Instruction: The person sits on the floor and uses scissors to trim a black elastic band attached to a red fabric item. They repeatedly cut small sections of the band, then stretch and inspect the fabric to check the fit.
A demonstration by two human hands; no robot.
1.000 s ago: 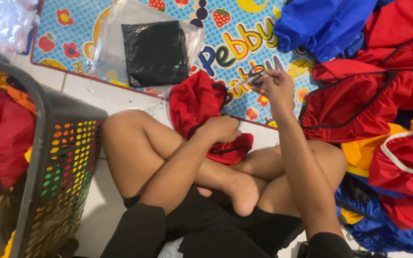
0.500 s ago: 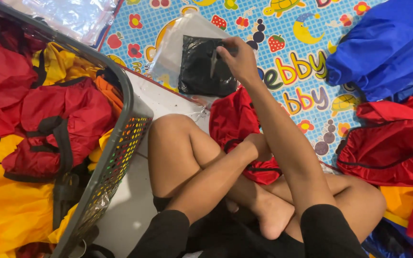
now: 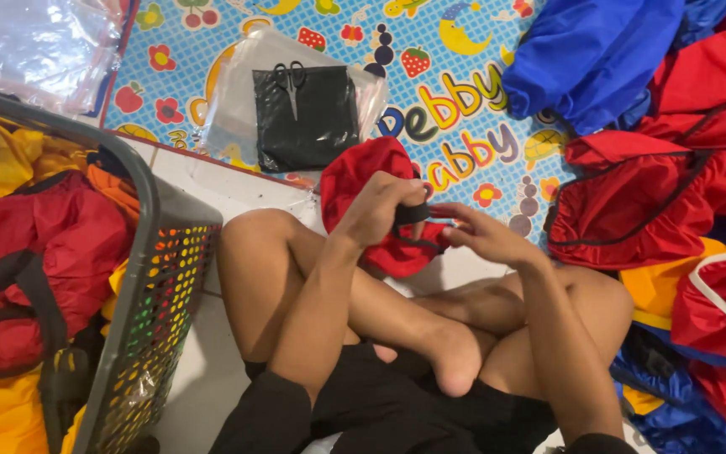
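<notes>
Head view, looking down past crossed bare legs to floor. Left hand [image 3: 380, 206] curled shut over top of red fabric piece [image 3: 363, 181], fingers bent down onto black strap [image 3: 413, 213] running along its edge. Right hand [image 3: 485, 237] half open, fingers extended toward strap, fingertips touching or nearly touching strap end just beside left hand; actual pinch not resolvable. Red fabric piece bunched on floor just ahead of left knee, under left hand and immediately left of right hand, partly overlapping edge of patterned play mat [image 3: 464, 109]. Lower part of fabric hidden behind both hands; strap visible only as short dark segment between them. Scissors [image 3: 290, 82] lying on black folded sheet [image 3: 306, 118], itself on clear plastic bag [image 3: 237, 109] on mat, well apart from both hands, farther ahead and to left. Grey perforated basket [image 3: 149, 277] at left, close beside left leg, filled with red and yellow garments [image 3: 35, 252]; its far side cut off by frame edge. Heap of red, blue and yellow garments [image 3: 649, 193] at right, near right arm, running out of frame; separate items hard to distinguish. More clear plastic [image 3: 35, 42] at upper left, contents not discernible.
</notes>
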